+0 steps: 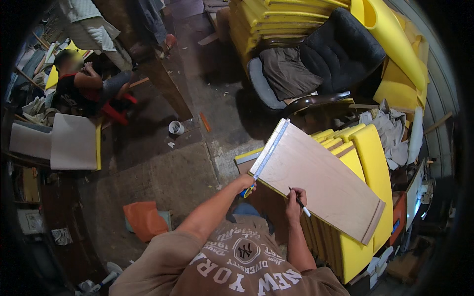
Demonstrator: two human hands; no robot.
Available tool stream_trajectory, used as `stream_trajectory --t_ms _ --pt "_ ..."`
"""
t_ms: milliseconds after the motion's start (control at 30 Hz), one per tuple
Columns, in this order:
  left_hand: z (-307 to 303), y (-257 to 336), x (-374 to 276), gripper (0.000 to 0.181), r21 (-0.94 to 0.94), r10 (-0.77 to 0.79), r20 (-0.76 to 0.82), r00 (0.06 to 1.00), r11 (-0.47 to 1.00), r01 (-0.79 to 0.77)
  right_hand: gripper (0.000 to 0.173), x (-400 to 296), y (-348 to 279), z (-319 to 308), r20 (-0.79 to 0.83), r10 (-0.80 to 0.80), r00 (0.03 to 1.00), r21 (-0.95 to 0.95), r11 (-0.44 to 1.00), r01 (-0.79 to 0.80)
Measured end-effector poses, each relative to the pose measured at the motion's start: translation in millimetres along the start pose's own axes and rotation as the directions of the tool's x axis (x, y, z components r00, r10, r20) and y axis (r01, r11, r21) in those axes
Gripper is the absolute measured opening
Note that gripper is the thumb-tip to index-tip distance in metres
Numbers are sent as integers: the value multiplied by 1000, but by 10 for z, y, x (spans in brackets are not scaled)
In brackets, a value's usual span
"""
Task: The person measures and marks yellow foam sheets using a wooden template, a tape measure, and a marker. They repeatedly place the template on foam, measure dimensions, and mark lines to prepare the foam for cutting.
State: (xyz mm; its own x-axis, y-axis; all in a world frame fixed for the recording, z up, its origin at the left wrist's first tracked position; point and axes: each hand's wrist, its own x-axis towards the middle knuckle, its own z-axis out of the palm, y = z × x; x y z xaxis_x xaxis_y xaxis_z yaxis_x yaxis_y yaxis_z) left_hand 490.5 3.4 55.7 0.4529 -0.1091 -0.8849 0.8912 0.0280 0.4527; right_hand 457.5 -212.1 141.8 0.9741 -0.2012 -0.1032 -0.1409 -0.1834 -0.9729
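My left hand (247,182) is closed around a blue and yellow tape measure (246,192). Its extended blade (272,149) lies across a plywood panel (318,174), near the panel's far left end. In my right hand (296,203) is a black marker with a white end (303,207), its dark tip at the panel's near edge. The panel rests on a stack of yellow foam-padded boards (348,159). A wooden strip (373,222) runs along its right end.
A dark armchair (337,55) stands beyond the panel, with more stacked yellow foam pieces (285,16) behind. A white cup (176,127) and an orange strip (204,122) are on the floor. A person (83,83) sits at the upper left. Orange material (145,221) lies at lower left.
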Motion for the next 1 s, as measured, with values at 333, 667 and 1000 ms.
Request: stream_trajectory --t_ms 333,667,1000 --pt "-153 -30 86 22 26 -106 102 989 994 103 10 462 -117 569 -7 5 1000 3 1000 -5" --pt "-98 -301 214 23 3 44 87 995 999 -44 11 1026 89 1173 -37 42 998 47 998 -40" --pt "-44 -224 64 29 234 150 20 988 961 -151 15 1321 621 1222 68 -24 997 -163 986 35"
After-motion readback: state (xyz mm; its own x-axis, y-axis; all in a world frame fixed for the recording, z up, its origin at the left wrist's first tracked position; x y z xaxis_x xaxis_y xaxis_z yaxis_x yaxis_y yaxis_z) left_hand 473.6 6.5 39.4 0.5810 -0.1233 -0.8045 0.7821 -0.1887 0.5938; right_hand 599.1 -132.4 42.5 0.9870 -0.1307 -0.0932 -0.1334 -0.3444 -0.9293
